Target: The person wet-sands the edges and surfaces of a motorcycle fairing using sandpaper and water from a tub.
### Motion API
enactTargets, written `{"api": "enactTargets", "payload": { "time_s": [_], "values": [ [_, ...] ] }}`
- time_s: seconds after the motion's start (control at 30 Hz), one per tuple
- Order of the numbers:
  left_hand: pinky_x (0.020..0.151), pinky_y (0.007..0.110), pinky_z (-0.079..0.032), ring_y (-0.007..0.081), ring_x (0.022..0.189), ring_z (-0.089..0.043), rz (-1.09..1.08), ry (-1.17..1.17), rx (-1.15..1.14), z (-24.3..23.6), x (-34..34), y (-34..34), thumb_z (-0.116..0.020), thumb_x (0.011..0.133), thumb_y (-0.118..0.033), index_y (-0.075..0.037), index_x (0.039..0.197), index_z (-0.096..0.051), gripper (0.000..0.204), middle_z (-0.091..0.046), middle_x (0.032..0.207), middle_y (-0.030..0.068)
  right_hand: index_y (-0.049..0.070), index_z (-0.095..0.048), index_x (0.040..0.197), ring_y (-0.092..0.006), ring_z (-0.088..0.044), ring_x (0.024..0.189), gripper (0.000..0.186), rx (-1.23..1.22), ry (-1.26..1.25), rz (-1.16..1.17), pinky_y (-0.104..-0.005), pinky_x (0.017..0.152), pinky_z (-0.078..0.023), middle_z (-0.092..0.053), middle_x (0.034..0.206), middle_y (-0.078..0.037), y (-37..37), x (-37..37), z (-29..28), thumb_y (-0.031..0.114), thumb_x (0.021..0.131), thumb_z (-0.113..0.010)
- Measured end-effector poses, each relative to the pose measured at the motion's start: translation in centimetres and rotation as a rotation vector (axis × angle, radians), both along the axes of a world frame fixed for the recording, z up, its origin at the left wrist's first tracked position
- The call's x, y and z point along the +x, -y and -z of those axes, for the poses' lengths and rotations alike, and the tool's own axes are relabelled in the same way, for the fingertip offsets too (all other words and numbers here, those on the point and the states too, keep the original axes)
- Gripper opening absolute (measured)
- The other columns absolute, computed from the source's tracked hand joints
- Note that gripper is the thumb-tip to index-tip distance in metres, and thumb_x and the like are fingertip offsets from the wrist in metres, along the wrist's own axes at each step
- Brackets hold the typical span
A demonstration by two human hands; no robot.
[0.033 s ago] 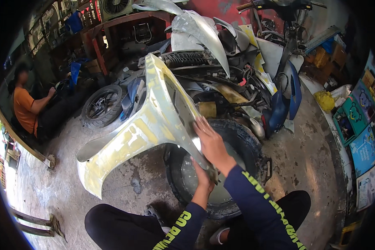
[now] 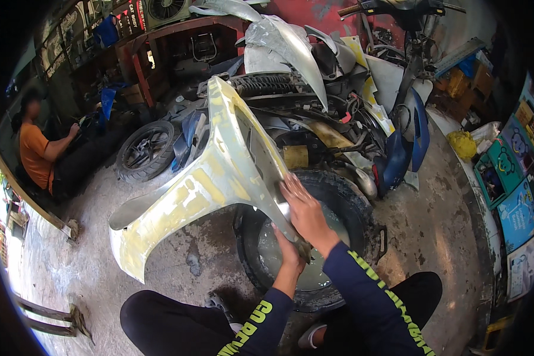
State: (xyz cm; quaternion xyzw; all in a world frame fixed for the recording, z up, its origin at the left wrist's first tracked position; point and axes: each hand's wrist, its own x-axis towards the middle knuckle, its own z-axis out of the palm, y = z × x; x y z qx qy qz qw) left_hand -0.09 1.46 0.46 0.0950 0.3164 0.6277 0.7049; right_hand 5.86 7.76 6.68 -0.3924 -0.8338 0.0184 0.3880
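My left hand (image 2: 289, 254) grips the lower edge of the pale body panel (image 2: 207, 184) from beneath, fingers closed. My right hand (image 2: 305, 213) presses flat on it just above, over the tyre (image 2: 356, 207).

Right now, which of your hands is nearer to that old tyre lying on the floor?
Left. The left hand holds the panel's lower end over the tyre; the right hand presses higher on the panel.

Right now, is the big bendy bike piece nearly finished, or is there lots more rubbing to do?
Partly done, I'd judge. The pale body panel already carries yellow filler patches over most of its face. In hand: the right hand presses flat on the panel's edge while the left hand steadies it from below, over the tyre holding water. Left: the patches look blotchy and unpainted, so probably plenty of smoothing.
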Motion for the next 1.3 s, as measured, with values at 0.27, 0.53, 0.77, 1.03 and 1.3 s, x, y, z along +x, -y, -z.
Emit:
{"api": "enactTargets", "payload": {
  "time_s": [0.27,0.53,0.77,1.03,1.3],
  "values": [
    [0.109,0.042,-0.035,0.0275,0.13,-0.044,-0.009,0.104,0.077,1.0,0.2,-0.3,-0.02,0.095,-0.072,-0.011,0.145,-0.036,0.081,-0.045,0.141,0.0109,0.001,-0.056,0.131,-0.0344,-0.048,0.131,0.052,-0.193,-0.044,-0.016,-0.041,0.107,-0.042,-0.048,0.142,-0.02,7.7,5.1,3.3,-0.009,0.08,-0.053],
    [0.089,0.042,-0.048,0.0272,0.1,-0.061,0.005,0.008,0.054,1.0,0.5,0.0,-0.019,0.093,-0.074,-0.009,0.139,-0.042,0.084,-0.061,0.112,0.0137,0.001,-0.067,0.111,-0.0354,-0.058,0.117,0.039,-0.17,-0.182,0.058,-0.0415,0.099,-0.048,-0.064,0.119,-0.019,9.4,7.1,5.0,-0.009,0.077,-0.052],
    [0.076,0.035,-0.048,0.0248,0.091,-0.062,-0.019,-0.087,0.016,1.6,-0.8,1.6,-0.017,0.091,-0.077,-0.006,0.137,-0.043,0.088,-0.063,0.111,0.0159,-0.004,-0.068,0.103,-0.0406,-0.066,0.093,0.029,-1.069,-0.659,0.605,-0.0424,0.082,-0.053,-0.068,0.105,-0.022,6.1,7.1,15.9,-0.002,0.077,-0.057],
    [0.071,0.035,-0.048,0.0221,0.082,-0.061,0.094,-0.028,-0.045,3.6,-0.1,2.2,-0.013,0.091,-0.077,-0.005,0.131,-0.049,0.09,-0.064,0.099,0.013,-0.002,-0.066,0.11,-0.041,-0.068,0.088,0.03,-1.255,0.092,0.865,-0.0531,0.073,-0.056,-0.068,0.105,-0.02,7.2,12.7,27.4,0.004,0.084,-0.053],
    [0.07,0.035,-0.047,0.0226,0.081,-0.06,0.138,-0.009,-0.049,3.4,1.4,1.1,-0.015,0.093,-0.074,-0.008,0.127,-0.053,0.083,-0.064,0.1,0.0105,-0.001,-0.063,0.089,-0.0273,-0.061,0.086,0.012,-1.582,-0.625,0.061,-0.0443,0.06,-0.059,-0.058,0.094,-0.01,1.7,11.8,4.1,0.003,0.079,-0.057]
  ]
}}
